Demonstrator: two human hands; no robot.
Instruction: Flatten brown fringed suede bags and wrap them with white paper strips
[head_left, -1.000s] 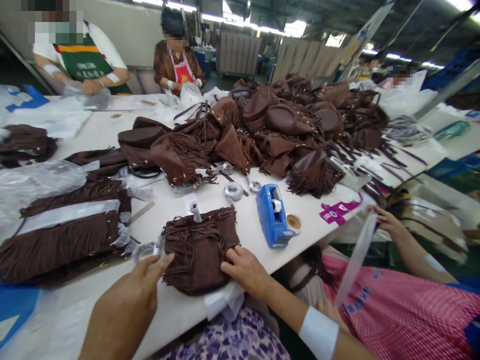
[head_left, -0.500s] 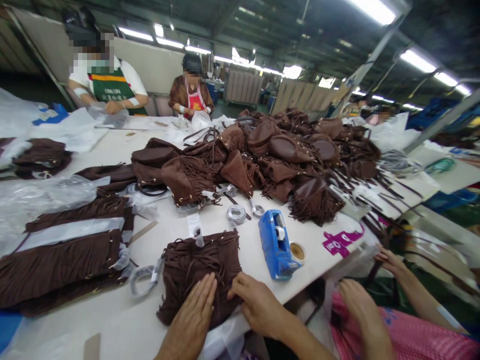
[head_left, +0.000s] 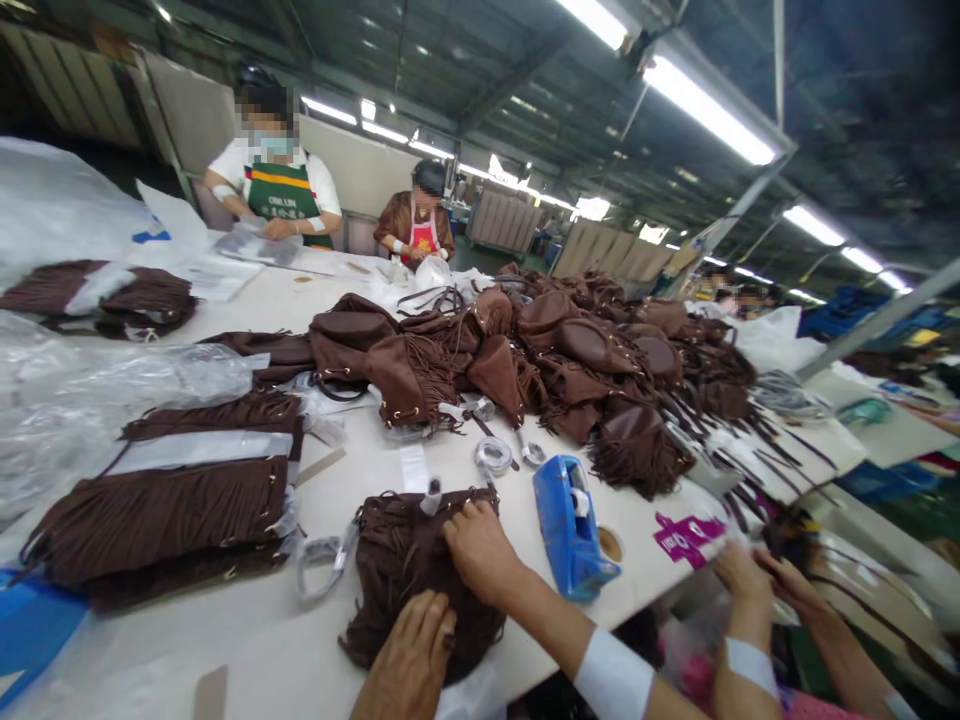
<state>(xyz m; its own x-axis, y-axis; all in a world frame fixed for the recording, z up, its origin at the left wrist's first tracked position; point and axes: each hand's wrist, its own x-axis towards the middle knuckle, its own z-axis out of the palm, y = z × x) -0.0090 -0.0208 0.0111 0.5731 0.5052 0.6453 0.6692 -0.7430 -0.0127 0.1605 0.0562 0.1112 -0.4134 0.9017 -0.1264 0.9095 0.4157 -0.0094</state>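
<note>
Our right hand (head_left: pixel 484 550), fingers bent, rests on the upper right of the dark brown, fringed soft bag (head_left: pixel 394 590) at the lower centre of the frame; we cannot tell whether its fingertips pinch any fringe or only press on it. Our left hand (head_left: pixel 411 650) lies flat on the bag's lower front, fingers side by side and clamped on nothing.

The bag looks limp, so uneven pressure from our palms could bunch its fringe or skew its shape. A push toward the bottom of the frame could also carry it over the table edge, since it lies close by, with a thin white sheet (head_left: pixel 472 697) showing beneath it.

The tightest side is the right: a blue plastic tape dispenser (head_left: pixel 566 530) stands near our right forearm, and a careless elbow could knock it. Beyond, at the lower right, are a co-worker's hands (head_left: pixel 739 570). Just left of the bag lies a pale plastic-wrapped ring (head_left: pixel 321 546), easily snagged. The white tabletop (head_left: pixel 277 640) at the lower left gives the most room, up to the stacked brown fringed bags (head_left: pixel 172 510). Upward, the big brown bag heap (head_left: pixel 570 350) limits our reach.
</note>
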